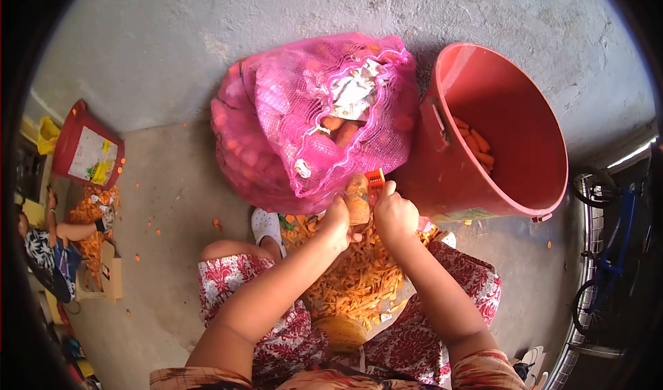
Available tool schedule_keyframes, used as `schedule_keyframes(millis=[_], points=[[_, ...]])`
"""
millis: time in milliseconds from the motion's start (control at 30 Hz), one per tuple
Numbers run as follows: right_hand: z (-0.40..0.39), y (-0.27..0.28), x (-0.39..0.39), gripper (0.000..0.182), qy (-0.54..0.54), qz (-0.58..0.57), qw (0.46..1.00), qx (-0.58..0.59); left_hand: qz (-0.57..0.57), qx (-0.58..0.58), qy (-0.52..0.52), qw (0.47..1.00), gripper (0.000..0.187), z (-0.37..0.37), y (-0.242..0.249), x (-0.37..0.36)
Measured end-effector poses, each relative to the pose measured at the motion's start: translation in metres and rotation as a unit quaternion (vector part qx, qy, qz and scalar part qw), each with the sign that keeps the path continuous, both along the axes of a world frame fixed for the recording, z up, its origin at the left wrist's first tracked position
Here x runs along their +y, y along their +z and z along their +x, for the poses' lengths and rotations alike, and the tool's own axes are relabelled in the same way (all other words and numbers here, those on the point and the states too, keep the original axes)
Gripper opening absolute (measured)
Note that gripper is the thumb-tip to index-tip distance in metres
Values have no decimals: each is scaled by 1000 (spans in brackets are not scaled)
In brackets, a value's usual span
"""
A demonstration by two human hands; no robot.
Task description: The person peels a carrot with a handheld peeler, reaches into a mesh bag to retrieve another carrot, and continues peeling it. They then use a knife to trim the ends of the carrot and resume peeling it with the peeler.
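Observation:
My left hand [336, 223] is closed around a thick, brownish carrot [357, 202] that points up and away from me. In my right hand [396, 217] is an orange peeler [375, 180], its head beside the carrot's upper end; whether the blade touches is too small to tell. Beneath both hands lies a heap of orange peelings [359, 279] between my knees. Just beyond the hands, a pink mesh sack [276, 141] full of carrots gapes at its top, showing a few carrots and white crumpled material.
A tall red bucket [514, 93] with several peeled carrots [475, 141] leans at the right of the sack. Far left, another person [52, 245] sits by a smaller red bucket [69, 141] and more peelings. A blue bicycle [615, 245] stands far right; a rough wall rises behind.

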State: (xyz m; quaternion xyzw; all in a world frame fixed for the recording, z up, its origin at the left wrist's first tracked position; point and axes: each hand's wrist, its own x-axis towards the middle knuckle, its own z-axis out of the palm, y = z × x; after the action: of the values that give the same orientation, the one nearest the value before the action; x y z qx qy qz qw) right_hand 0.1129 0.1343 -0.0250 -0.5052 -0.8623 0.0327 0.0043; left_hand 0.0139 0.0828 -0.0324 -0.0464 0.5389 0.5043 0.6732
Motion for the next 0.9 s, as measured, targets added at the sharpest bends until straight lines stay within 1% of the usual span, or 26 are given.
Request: schedule_keyframes(millis=[100,200,233,333,433,467,567,633,733,767,867,900], points=[[2,-2,3,16,11,32,999,0,2,-5,-102,995,42,-12,-2,1],[5,0,5,16,20,45,999,4,-19,-2,-120,993,40,-14,14,-1],[6,-2,5,17,21,47,999,1,-23,-23,-116,993,39,-15,9,-1],[8,-6,3,19,27,40,999,7,-12,-1,-143,990,39,-19,4,-3],[11,-5,1,20,33,30,999,0,-15,72,-153,986,37,-14,10,-4],[11,-4,1,21,36,27,999,-4,-11,74,-176,982,37,-16,9,-5],[20,-8,2,34,78,69,994,21,-2,82,-242,967,37,-23,11,-9],[23,-8,-2,34,92,78,993,4,-1,98,-289,952,39,-27,17,-12],[26,-9,-6,33,95,95,991,2,10,42,-325,945,38,-34,-1,-16],[25,-5,-8,31,90,91,992,0,7,52,-305,951,40,-33,-5,-18],[22,-7,-12,24,81,86,993,-5,35,26,-289,956,44,-33,-7,-27],[22,-8,-13,21,78,85,993,-6,62,-5,-241,969,45,-32,-9,-29]])
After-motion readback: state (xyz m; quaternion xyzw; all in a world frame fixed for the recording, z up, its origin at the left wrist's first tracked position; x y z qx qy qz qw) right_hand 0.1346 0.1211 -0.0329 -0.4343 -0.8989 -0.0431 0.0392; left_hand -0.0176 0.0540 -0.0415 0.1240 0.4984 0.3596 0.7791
